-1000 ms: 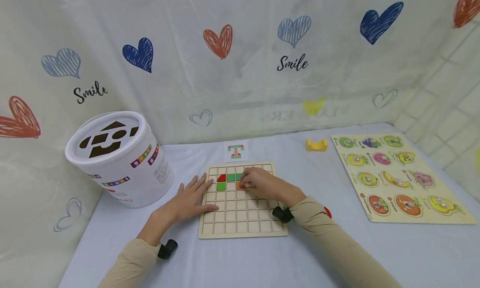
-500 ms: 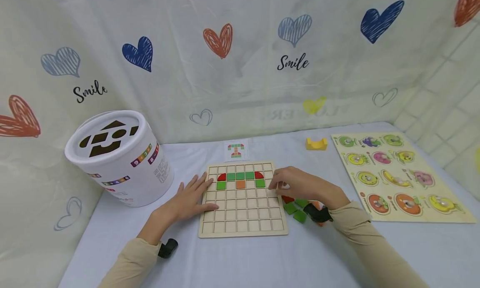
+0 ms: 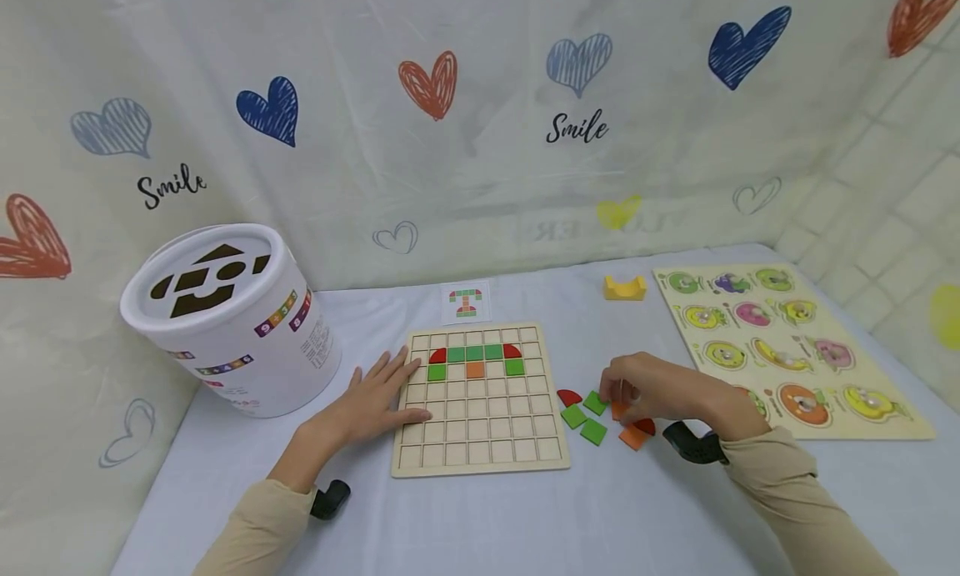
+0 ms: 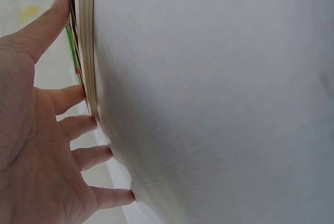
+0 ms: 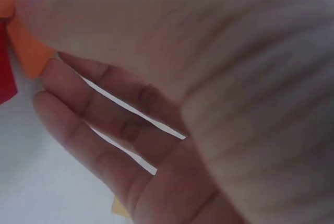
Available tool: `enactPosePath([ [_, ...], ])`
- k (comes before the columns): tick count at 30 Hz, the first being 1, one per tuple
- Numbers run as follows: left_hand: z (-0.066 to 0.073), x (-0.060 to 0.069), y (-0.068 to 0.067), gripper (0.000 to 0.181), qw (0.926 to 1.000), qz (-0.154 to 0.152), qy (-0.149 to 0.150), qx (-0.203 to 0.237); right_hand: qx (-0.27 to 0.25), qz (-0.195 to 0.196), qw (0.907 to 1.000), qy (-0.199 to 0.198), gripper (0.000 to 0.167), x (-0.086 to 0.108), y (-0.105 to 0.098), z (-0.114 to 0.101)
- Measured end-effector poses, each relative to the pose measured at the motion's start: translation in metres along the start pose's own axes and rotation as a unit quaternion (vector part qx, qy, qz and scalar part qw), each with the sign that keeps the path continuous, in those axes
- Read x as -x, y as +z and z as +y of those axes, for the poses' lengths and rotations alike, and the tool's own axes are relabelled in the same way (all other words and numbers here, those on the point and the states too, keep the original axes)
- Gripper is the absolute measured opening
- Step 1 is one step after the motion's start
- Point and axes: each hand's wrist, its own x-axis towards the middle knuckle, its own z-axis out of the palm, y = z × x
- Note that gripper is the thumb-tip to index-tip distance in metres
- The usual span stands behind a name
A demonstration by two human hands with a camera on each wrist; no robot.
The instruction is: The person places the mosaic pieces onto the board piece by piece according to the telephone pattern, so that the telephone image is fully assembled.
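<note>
A wooden grid board (image 3: 480, 455) lies on the table; its upper rows hold green square tiles, one orange square and two red quarter-round tiles. My left hand (image 3: 378, 401) rests spread on the board's left edge, thumb and fingers straight. In the left wrist view, the left hand (image 4: 42, 130) touches the board's side (image 4: 86, 36). To the right of the board, my right hand (image 3: 660, 388) pinches an orange square tile (image 5: 34, 49) between thumb and fingertips, low over the loose pile. Around it lie several green tiles (image 3: 594, 431), red pieces (image 3: 569, 398) and another orange tile (image 3: 633, 437).
A pattern card (image 3: 466, 302) lies behind the board. At the left stands a big white bucket (image 3: 300, 351) with cut-out shapes in its lid. A yellow block (image 3: 625, 288) sits at the back. A fruit puzzle board (image 3: 795, 376) lies at the right, partly behind the right hand.
My right hand has left the board, where a red quarter-round and a green tile now show at the row's right end. It has moved right to the loose tiles. The left hand stays put.
</note>
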Motion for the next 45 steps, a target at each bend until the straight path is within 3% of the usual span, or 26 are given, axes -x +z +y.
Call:
enactPosePath([
  [10,0.000,0.000,0.000,0.095,1.0000,-0.003,0.000,0.004,-0.025,0.007,0.9996,0.015,0.031,0.001,0.003,0.003],
  [23,0.002,0.001,0.000,0.096,1.0000,-0.003,0.001,0.009,-0.045,0.028,0.9986,0.001,0.023,0.006,0.001,0.010],
  [30,0.003,0.001,-0.001,0.094,0.9999,0.002,0.001,0.012,-0.034,0.028,0.9990,-0.005,0.019,0.004,-0.003,0.003],
  [36,0.001,-0.001,-0.001,0.094,0.9999,0.001,-0.001,0.012,-0.018,0.030,0.9982,-0.048,0.016,-0.017,-0.009,-0.016],
  [45,0.001,-0.001,-0.001,0.095,0.9999,-0.004,-0.002,0.012,-0.085,0.050,0.9841,-0.148,0.010,-0.063,0.010,-0.040],
])
